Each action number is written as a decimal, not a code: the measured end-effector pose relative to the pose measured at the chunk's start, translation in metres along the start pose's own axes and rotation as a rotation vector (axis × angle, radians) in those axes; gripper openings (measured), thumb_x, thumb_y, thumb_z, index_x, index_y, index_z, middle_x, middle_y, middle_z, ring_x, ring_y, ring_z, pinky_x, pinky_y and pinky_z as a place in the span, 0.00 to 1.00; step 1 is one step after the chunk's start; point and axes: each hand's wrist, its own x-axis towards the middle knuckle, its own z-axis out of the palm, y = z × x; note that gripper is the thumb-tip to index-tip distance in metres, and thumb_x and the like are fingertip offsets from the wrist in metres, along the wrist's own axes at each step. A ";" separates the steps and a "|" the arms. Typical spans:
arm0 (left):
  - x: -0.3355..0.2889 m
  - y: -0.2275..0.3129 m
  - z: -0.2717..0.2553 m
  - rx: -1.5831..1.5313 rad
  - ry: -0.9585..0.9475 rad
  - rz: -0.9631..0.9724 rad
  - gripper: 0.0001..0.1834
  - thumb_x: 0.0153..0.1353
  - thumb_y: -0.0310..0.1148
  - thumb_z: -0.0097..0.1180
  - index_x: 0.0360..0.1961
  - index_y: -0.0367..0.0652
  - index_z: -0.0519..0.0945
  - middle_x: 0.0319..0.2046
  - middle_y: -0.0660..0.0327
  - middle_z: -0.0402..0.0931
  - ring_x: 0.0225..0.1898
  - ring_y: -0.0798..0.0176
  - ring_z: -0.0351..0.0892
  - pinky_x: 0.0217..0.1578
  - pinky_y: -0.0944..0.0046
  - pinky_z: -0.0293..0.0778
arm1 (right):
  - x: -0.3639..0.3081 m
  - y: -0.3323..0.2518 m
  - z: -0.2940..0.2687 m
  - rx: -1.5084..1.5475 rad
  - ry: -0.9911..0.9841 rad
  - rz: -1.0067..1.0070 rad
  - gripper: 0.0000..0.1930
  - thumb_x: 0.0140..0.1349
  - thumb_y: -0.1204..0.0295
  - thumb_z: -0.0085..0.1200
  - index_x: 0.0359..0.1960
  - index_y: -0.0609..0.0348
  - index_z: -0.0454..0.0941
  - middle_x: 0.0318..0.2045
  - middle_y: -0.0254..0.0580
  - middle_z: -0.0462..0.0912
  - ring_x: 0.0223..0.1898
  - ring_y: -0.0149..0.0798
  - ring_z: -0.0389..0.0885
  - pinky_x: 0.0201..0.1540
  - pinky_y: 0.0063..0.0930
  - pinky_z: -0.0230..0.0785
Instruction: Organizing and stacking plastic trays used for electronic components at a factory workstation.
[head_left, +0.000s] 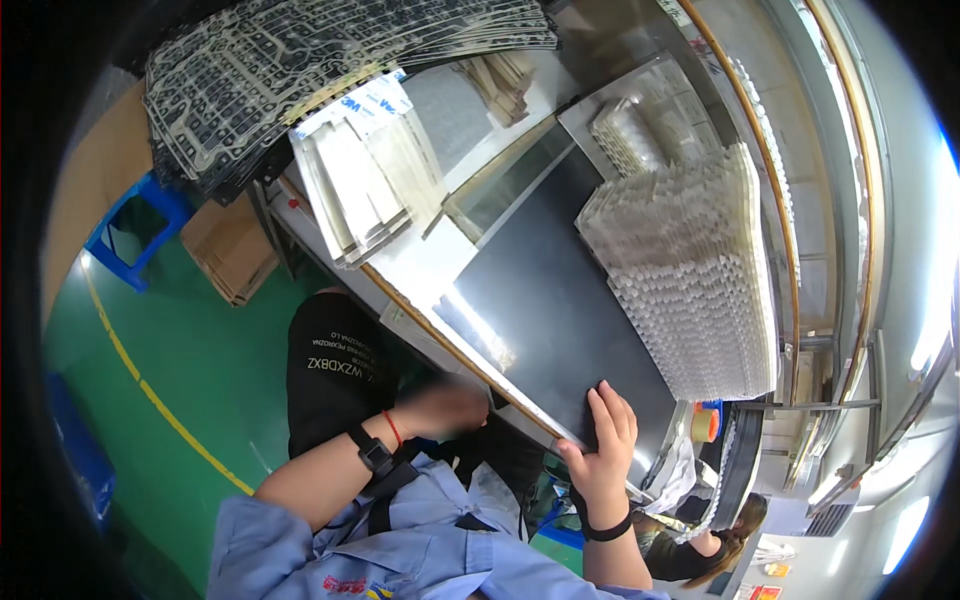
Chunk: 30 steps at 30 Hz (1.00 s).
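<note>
Black panel (pixel 560 290) under the right hand (pixel 601 465), left hand (pixel 442 408) a blur

The panel took up the middle of the table (pixel 440 255), reaching from the centre of the view toward 1 and 4 o'clock. At 5 o'clock the right hand rested on its near end, fingers (pixel 617 420) stretched out side by side, thumb (pixel 571 453) spread wide by the rim (pixel 400 298). It appeared to pinch nothing. The left hand was low, between 6 and 7, over the trousers (pixel 330 385) and near the rim.

Done well, such a touch called for flat, relaxed fingers, little weight on the rim, and some care near the white stack (pixel 690 285) at 3, whose many thin layers looked easy to knock askew. The strips (pixel 355 185) between 10 and 11 overhung the rim slightly, so sleeves were best held clear there.

Blur hid the left fingers: whether they were spread, pressed together or pinching something could not be told. The right palm's underside was out of sight, and so was how hard it pressed. The black sheets (pixel 330 85) at 11 ran off the top, and a co-worker (pixel 690 555) beyond 5 was partly hidden.
</note>
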 end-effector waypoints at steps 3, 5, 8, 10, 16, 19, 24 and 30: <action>-0.002 0.002 0.002 -0.053 0.001 0.066 0.12 0.69 0.36 0.50 0.44 0.38 0.77 0.40 0.59 0.78 0.46 0.66 0.78 0.47 0.67 0.73 | 0.003 0.001 -0.003 0.021 -0.043 0.035 0.39 0.49 0.47 0.61 0.57 0.63 0.71 0.61 0.54 0.68 0.60 0.56 0.66 0.60 0.47 0.57; -0.002 0.003 0.004 -0.023 0.003 0.051 0.11 0.69 0.33 0.49 0.46 0.38 0.76 0.40 0.59 0.78 0.46 0.66 0.78 0.48 0.66 0.73 | 0.003 -0.004 -0.005 0.001 -0.097 0.051 0.39 0.51 0.48 0.59 0.61 0.61 0.67 0.64 0.56 0.63 0.63 0.58 0.62 0.62 0.49 0.54; -0.001 0.003 0.005 0.038 -0.042 0.061 0.12 0.69 0.32 0.49 0.49 0.38 0.74 0.42 0.59 0.78 0.47 0.65 0.77 0.49 0.65 0.72 | 0.002 -0.005 -0.006 -0.020 -0.158 0.042 0.41 0.53 0.49 0.58 0.65 0.59 0.63 0.67 0.58 0.58 0.67 0.60 0.56 0.64 0.52 0.50; 0.000 -0.004 0.006 0.024 -0.046 0.056 0.13 0.70 0.34 0.48 0.49 0.37 0.73 0.41 0.58 0.79 0.45 0.68 0.75 0.48 0.67 0.71 | 0.003 -0.005 -0.007 -0.015 -0.200 0.039 0.41 0.52 0.50 0.59 0.65 0.59 0.62 0.67 0.58 0.57 0.68 0.61 0.54 0.66 0.54 0.47; 0.004 -0.013 0.007 0.003 -0.133 0.020 0.15 0.70 0.31 0.47 0.53 0.36 0.70 0.46 0.58 0.75 0.50 0.65 0.74 0.52 0.64 0.70 | 0.007 -0.002 -0.008 -0.016 -0.245 0.047 0.39 0.56 0.47 0.53 0.66 0.55 0.62 0.68 0.58 0.55 0.70 0.60 0.50 0.67 0.56 0.43; 0.008 -0.017 0.006 -0.004 -0.172 0.011 0.16 0.69 0.32 0.48 0.55 0.36 0.69 0.48 0.58 0.74 0.52 0.65 0.73 0.53 0.64 0.70 | 0.007 -0.001 -0.008 -0.004 -0.263 0.062 0.38 0.56 0.47 0.52 0.66 0.54 0.63 0.68 0.57 0.54 0.70 0.60 0.50 0.68 0.55 0.42; 0.011 -0.021 0.006 0.010 -0.246 -0.011 0.23 0.69 0.40 0.49 0.58 0.35 0.67 0.49 0.58 0.73 0.53 0.65 0.72 0.53 0.64 0.68 | 0.009 0.001 -0.010 0.012 -0.266 0.074 0.37 0.56 0.48 0.53 0.65 0.52 0.64 0.68 0.56 0.55 0.70 0.60 0.50 0.68 0.55 0.41; 0.008 -0.014 0.007 0.229 -0.311 -0.063 0.30 0.68 0.48 0.48 0.61 0.35 0.65 0.51 0.54 0.71 0.53 0.64 0.71 0.55 0.65 0.67 | 0.012 0.002 -0.010 0.022 -0.263 0.057 0.37 0.56 0.48 0.53 0.65 0.53 0.64 0.68 0.56 0.55 0.69 0.60 0.51 0.67 0.55 0.42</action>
